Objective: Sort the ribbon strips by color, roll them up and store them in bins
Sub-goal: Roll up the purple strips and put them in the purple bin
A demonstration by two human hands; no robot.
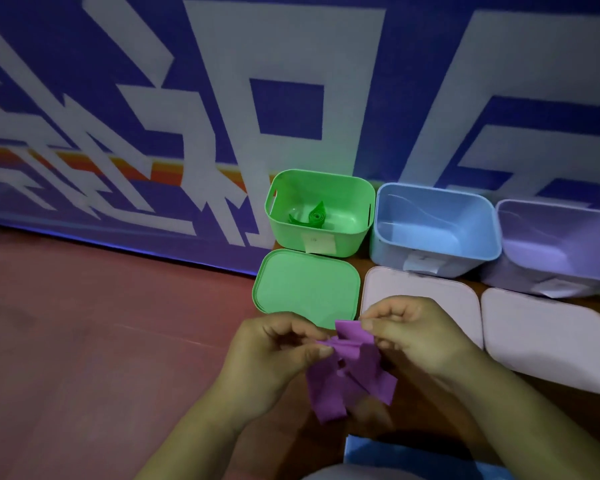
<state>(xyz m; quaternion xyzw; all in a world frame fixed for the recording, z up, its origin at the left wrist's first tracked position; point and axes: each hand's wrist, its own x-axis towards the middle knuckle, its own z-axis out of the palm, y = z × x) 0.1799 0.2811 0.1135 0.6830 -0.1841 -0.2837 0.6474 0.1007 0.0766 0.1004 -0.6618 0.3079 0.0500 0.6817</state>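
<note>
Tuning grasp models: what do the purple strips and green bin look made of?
Purple strips: likely thin fabric or soft ribbon, matte; they crease and hang limp from the left hand and right hand. Green bin: probably moulded plastic, smooth, slight sheen; rounded corners, rolled rim, handle slot.

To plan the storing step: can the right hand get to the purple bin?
Probably yes: the purple bin stands open beyond the right hand, which pinches purple ribbon; only a flat pale lid lies between.
</note>
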